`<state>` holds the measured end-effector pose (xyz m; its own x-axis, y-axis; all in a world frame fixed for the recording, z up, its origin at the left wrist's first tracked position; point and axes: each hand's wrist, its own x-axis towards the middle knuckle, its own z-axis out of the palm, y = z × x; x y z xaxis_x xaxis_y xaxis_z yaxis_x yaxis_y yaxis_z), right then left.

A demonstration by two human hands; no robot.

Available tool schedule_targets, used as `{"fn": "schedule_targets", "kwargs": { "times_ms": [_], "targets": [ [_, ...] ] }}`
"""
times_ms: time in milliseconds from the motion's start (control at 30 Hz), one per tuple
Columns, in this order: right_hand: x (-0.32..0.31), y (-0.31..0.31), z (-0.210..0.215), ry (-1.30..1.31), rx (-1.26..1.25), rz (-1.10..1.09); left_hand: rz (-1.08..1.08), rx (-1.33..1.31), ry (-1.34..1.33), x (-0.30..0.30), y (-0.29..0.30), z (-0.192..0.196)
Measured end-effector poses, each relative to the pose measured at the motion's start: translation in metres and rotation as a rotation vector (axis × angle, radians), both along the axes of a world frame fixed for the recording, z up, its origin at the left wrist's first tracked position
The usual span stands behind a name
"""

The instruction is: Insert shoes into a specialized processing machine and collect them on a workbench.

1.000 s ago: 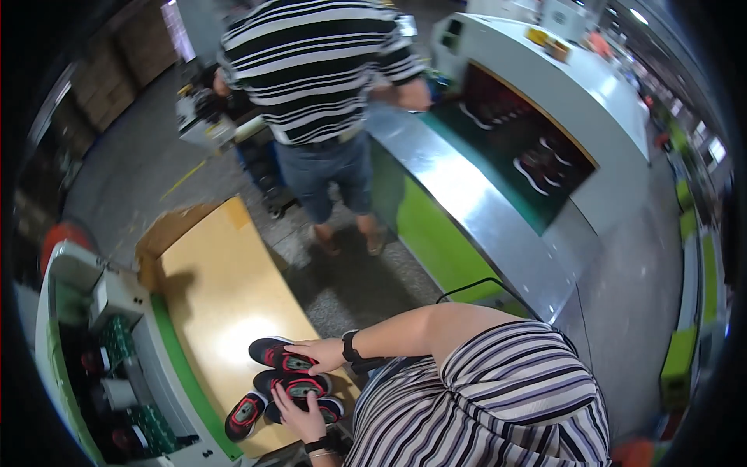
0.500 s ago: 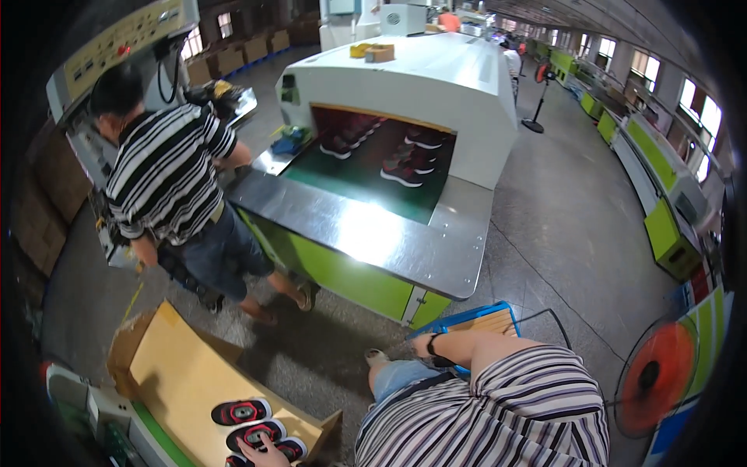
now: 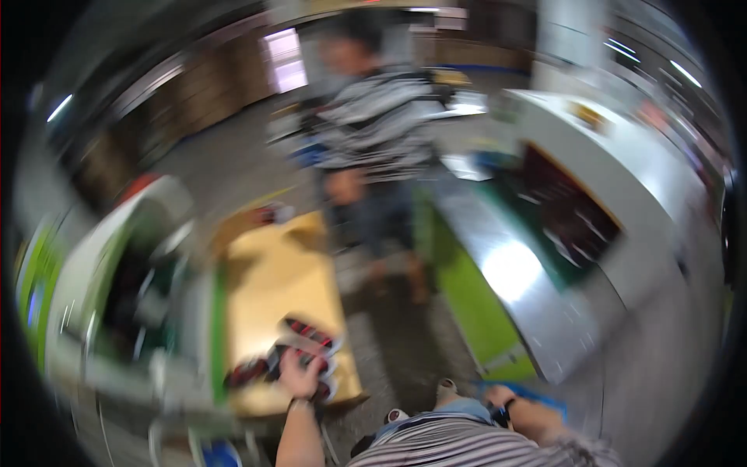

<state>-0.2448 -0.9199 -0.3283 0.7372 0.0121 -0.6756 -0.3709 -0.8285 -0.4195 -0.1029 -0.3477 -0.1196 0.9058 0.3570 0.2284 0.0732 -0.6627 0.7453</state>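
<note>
Several black-and-red sneakers with white soles (image 3: 310, 332) lie bunched near the close end of a tan cardboard-lined table (image 3: 272, 284). My left hand (image 3: 299, 379) reaches into the bunch, its fingers closed around one sneaker. Motion blur smears the fingertips and the shoe's outline. Another sneaker (image 3: 247, 373) lies just left of that hand. My right hand (image 3: 499, 395), with a dark band at the wrist, is low beside my shorts, close to a blue-edged crate or stool (image 3: 537, 397). Its fingers are too blurred to read.
A person in a striped shirt (image 3: 377, 124) stands beyond the table. On the right, a white tunnel machine (image 3: 622, 156) with a steel-edged green conveyor (image 3: 537, 311) has shoes in its opening. A white-and-green machine (image 3: 117, 257) stands on the left. Another shoe (image 3: 272, 212) is at the table's far end.
The view has swung left, so table and conveyor appear farther right. My left hand stays at the sneakers, and their arrangement looks shifted. The other person now faces more toward the table.
</note>
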Motion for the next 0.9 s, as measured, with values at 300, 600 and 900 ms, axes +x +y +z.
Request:
{"fn": "schedule_targets", "kwargs": {
  "times_ms": [300, 600, 900],
  "targets": [
    [0.116, -0.006, -0.107, -0.006, -0.256, 0.832, 0.283, 0.231, 0.01, -0.074, -0.032, -0.007],
    [0.219, 0.079, -0.004, -0.091, -0.09, 0.689, -0.156, -0.129, 1.576, -0.407, -0.052, -0.188],
    [0.25, 0.186, 0.026, 0.024, 0.117, 0.609, 0.568, -0.537, 1.529, -0.511, -0.127, -0.209]
  ]
}}
